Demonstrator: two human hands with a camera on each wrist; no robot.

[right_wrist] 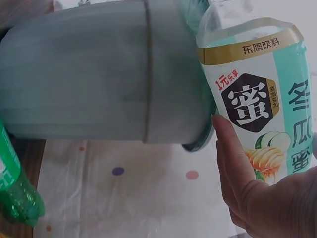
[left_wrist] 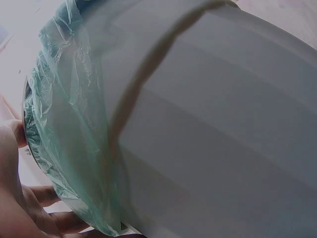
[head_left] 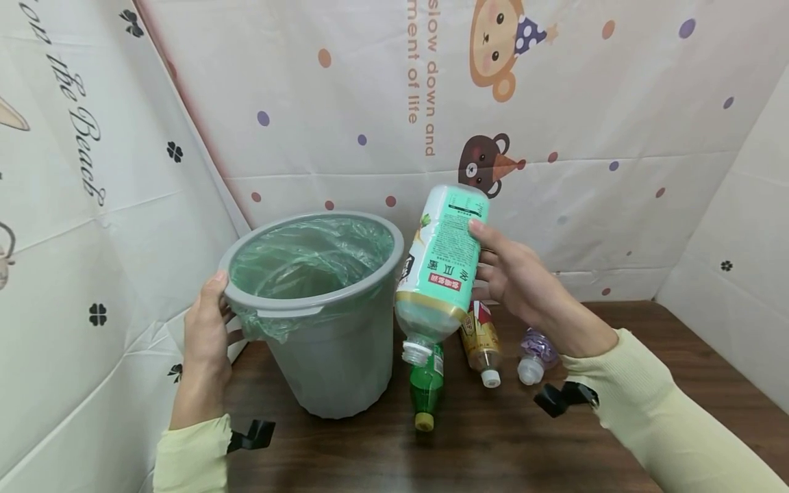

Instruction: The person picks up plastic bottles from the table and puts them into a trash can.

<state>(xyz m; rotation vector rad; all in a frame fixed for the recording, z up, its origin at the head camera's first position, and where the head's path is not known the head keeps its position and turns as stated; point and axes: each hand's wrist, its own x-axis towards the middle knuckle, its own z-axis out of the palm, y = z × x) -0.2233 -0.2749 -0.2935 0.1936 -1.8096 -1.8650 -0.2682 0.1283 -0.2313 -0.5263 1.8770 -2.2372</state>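
Right hand [head_left: 518,281] wrapped around a mint-labelled drink bottle [head_left: 440,270], tipped cap-down just beside the grey bin [head_left: 333,356], likely to drop it in. Left hand [head_left: 206,335] clasping the bin's rim, steadying it on the wooden table [head_left: 647,356]. Three more bottles lying behind: green [head_left: 427,387], amber [head_left: 481,339], purple [head_left: 536,352].

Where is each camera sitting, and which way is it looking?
Head: worn on the head, looking forward and down at the table, the grey bin and the pale green bottle; both hands and sleeves show.
Left wrist: beside the left hand, looking along the bin's wall; fingers show.
Right wrist: under the right hand, looking at the held bottle with the bin behind; thumb and palm show.
Shared: all three see the bin and its green liner.
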